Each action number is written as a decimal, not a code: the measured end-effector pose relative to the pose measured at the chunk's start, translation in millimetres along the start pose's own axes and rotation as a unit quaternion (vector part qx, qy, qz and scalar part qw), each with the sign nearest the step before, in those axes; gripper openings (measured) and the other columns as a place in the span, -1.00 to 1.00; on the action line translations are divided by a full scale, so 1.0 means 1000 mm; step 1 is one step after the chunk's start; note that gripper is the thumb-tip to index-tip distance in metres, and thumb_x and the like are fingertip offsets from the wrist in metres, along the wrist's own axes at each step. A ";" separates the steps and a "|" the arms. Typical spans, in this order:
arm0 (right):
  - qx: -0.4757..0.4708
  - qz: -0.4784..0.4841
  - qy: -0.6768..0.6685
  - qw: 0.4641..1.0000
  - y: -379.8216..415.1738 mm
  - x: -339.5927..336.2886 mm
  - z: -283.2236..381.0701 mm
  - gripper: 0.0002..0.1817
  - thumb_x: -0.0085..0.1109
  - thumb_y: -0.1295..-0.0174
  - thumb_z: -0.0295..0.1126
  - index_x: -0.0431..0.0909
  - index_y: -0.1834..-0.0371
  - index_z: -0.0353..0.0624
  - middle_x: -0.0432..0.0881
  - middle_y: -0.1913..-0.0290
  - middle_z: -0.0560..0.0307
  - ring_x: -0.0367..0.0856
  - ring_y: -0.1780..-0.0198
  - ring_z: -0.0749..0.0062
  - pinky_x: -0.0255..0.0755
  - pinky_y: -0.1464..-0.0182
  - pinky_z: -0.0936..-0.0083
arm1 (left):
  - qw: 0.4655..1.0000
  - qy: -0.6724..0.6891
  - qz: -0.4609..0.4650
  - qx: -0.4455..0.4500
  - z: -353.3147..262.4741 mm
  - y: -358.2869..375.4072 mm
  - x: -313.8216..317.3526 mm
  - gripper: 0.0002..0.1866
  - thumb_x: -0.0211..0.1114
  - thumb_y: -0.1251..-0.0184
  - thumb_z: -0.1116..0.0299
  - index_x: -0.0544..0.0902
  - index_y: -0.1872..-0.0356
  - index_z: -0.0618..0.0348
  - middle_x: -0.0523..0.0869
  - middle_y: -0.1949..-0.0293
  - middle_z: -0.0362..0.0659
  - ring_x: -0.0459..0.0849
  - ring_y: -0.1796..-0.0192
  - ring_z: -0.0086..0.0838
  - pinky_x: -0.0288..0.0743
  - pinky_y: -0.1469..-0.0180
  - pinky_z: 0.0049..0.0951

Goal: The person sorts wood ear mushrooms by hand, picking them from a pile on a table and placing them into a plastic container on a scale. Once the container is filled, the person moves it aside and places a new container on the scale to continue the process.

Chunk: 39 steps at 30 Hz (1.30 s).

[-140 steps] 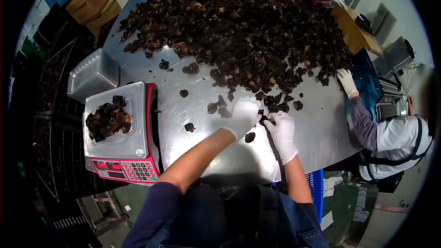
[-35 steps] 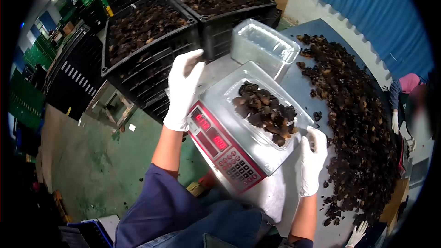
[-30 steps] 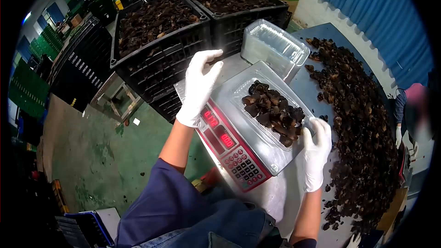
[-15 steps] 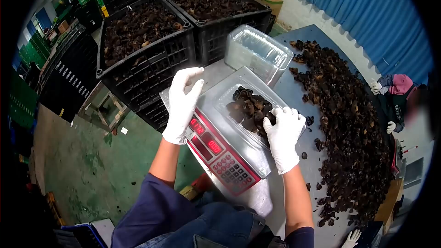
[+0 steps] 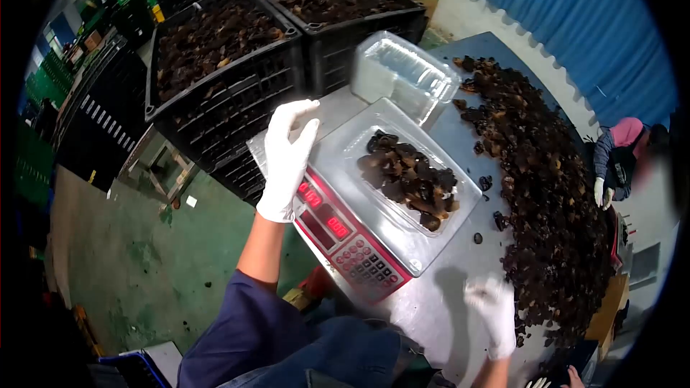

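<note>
A clear plastic tray point(image 5: 460, 205) with dark wood ear mushrooms point(image 5: 406, 176) in it rests on the steel pan of a digital scale point(image 5: 352, 251). Red digits glow on the scale's front panel. My left hand point(image 5: 290, 158), in a white glove, hovers beside the scale's left side, thumb and fingers apart, holding nothing. Over the table, between the scale and a long heap of loose wood ear mushrooms point(image 5: 553, 223), is my gloved right hand point(image 5: 494, 312). Motion smears its fingers, so I cannot make out whether they hold anything.
Stacked clear trays point(image 5: 406, 75) stand behind the scale. Black crates point(image 5: 230, 93) full of mushrooms rise at the back left. A few stray pieces point(image 5: 478, 238) lie between scale and heap. Across the table is another person point(image 5: 618, 158) in white gloves; more hands show at the bottom right.
My right hand has left the mushrooms in the tray and moved right and toward me, near the heap. My left hand stays almost still. The co-worker's hands have come closer together.
</note>
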State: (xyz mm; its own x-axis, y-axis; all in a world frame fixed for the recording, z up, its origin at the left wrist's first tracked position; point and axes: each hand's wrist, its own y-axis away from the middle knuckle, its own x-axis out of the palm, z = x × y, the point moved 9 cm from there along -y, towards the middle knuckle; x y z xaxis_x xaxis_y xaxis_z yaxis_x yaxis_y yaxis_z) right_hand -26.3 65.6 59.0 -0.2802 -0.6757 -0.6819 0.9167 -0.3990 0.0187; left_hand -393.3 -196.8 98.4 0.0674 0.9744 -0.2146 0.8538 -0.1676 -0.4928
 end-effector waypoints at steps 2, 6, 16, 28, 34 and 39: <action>0.436 0.042 -0.329 0.837 0.143 0.026 -0.097 -0.76 0.41 -0.04 -0.56 0.71 0.18 -0.19 0.73 0.32 0.08 0.70 0.35 0.30 0.58 0.20 0.35 | 1.000 -0.004 -0.002 0.002 0.008 -0.005 -0.009 -0.75 0.29 -0.31 0.45 0.69 0.00 0.14 0.68 -0.02 -0.17 0.62 -0.12 -0.38 0.46 -0.19 -0.35; 0.376 0.174 0.138 0.900 0.223 -0.027 -0.071 -0.77 0.38 -0.06 -0.56 0.70 0.18 -0.18 0.71 0.35 0.05 0.68 0.36 0.21 0.57 0.20 0.29 | 1.000 0.003 0.020 -0.017 0.015 -0.013 -0.008 -0.73 0.27 -0.34 0.44 0.68 -0.03 0.22 0.72 0.02 -0.12 0.67 -0.07 -0.41 0.48 -0.19 -0.41; 0.042 -0.196 0.146 0.969 0.043 -0.011 0.004 -0.80 0.30 -0.14 -0.54 0.68 0.15 -0.24 0.69 0.21 -0.05 0.65 0.16 0.02 0.51 0.05 0.26 | 0.971 -0.012 0.205 -0.120 0.024 0.007 0.088 -0.47 0.28 -0.40 0.27 0.50 -0.30 0.38 0.63 -0.22 0.15 0.60 -0.28 -0.26 0.43 -0.31 -0.35; 0.235 -0.435 0.285 0.821 0.174 -0.076 -0.124 -0.74 0.33 -0.10 -0.50 0.67 0.11 -0.13 0.68 0.08 -0.02 0.62 0.01 0.06 0.51 -0.05 0.22 | 0.850 0.059 0.506 0.135 -0.160 0.197 0.201 -0.65 0.28 -0.22 0.51 0.64 -0.06 0.25 0.64 -0.07 0.04 0.60 -0.16 -0.12 0.44 -0.27 -0.23; 0.399 -0.483 0.282 0.727 0.300 -0.086 -0.193 -0.55 0.38 -0.10 -0.43 0.61 -0.12 -0.16 0.64 -0.04 -0.07 0.57 -0.12 -0.01 0.46 -0.18 0.22 | 0.747 0.019 0.618 0.244 -0.149 0.358 0.324 -0.60 0.27 -0.23 0.41 0.63 -0.12 0.21 0.63 -0.14 0.04 0.58 -0.17 -0.07 0.50 -0.20 -0.18; 0.424 -0.491 0.063 0.758 0.335 -0.067 -0.213 -0.61 0.36 -0.16 -0.46 0.64 -0.09 -0.20 0.69 -0.01 -0.03 0.65 -0.05 0.19 0.48 -0.14 0.36 | 0.799 -0.054 0.515 0.304 -0.130 0.377 0.365 -0.70 0.27 -0.18 0.49 0.68 0.03 0.21 0.62 0.07 0.01 0.57 -0.01 -0.08 0.52 -0.06 -0.19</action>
State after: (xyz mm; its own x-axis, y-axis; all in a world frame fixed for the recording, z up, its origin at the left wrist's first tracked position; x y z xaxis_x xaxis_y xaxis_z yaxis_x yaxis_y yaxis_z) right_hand 360.7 109.3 -44.9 -0.6314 0.2494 -0.7343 -0.2453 -0.9625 -0.1159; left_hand 20.4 115.3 -55.7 0.4992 0.2589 -0.8269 -0.0376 -0.9469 -0.3192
